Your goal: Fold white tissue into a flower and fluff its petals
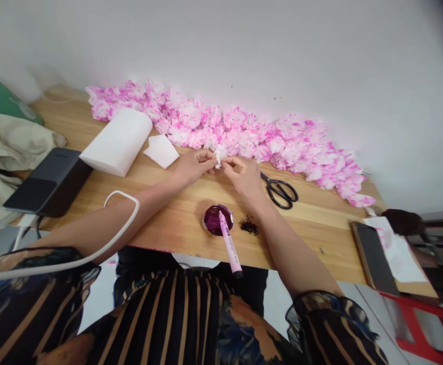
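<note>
Between my fingertips is a small white crumpled paper flower (218,156). My left hand (197,165) pinches it from the left, and my right hand (242,173) pinches its other side. Just behind runs a long row of pink and white paper flowers (240,129) along the wall. Nearer to me, a pink marker (229,246) leans across a cup of dark magenta liquid (210,221), its black end over the table edge. Beside the cup lies a little heap of black bands or ties (249,225). Black-handled scissors (281,193) rest right of my right hand.
At left are a white paper stack (116,142), a loose folded white piece (162,151), a dark power bank (49,180) and beige cloth (11,144). A white cable (130,223) crosses my left forearm. A dark box (373,258) with stained paper (398,251) sits far right.
</note>
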The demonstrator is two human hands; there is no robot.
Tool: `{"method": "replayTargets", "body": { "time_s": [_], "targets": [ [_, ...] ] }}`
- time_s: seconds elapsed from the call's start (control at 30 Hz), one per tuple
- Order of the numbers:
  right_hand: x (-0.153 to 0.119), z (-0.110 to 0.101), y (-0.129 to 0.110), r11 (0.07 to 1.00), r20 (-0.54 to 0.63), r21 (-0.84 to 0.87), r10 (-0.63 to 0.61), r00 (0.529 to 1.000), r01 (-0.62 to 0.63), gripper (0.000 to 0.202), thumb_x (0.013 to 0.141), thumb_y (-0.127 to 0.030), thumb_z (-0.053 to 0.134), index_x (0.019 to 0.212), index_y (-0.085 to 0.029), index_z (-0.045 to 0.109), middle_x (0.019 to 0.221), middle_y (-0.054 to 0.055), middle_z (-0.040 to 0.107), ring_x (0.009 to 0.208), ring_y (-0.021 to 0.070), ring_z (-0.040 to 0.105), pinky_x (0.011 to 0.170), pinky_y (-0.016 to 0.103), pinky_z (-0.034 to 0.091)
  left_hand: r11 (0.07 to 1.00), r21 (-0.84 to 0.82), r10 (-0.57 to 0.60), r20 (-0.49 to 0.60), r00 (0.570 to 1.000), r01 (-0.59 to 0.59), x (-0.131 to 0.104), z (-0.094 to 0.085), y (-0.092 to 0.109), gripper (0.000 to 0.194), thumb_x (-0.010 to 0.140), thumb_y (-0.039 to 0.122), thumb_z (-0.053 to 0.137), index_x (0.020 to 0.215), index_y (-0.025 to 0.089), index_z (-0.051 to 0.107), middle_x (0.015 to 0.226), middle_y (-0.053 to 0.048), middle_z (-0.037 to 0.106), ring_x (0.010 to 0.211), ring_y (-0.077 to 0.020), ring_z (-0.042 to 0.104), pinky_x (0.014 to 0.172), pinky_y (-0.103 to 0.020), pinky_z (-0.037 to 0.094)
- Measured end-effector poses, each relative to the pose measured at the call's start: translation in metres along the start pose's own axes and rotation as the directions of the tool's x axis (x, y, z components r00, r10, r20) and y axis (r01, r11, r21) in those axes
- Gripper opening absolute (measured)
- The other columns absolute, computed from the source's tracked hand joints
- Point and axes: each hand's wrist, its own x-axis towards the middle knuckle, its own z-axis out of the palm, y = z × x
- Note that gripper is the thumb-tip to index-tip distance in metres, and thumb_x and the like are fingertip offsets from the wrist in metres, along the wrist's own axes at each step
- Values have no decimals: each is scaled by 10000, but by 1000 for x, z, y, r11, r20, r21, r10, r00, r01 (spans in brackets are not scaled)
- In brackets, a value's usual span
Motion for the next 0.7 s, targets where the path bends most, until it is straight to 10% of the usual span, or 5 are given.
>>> {"method": "replayTargets", "body": {
  "time_s": [0.7],
  "targets": [
    [2, -3, 0, 992, 62, 85, 92, 994, -97, 223, 872, -314, 577, 756, -194, 725, 750, 31, 732, 718, 170, 625, 709, 289, 433, 998, 60, 17, 6, 1000, -17, -2, 2, 0, 90, 815, 202, 665, 752, 156, 622, 708, 32, 649, 671, -84, 622, 709, -217, 462]
  ]
}}
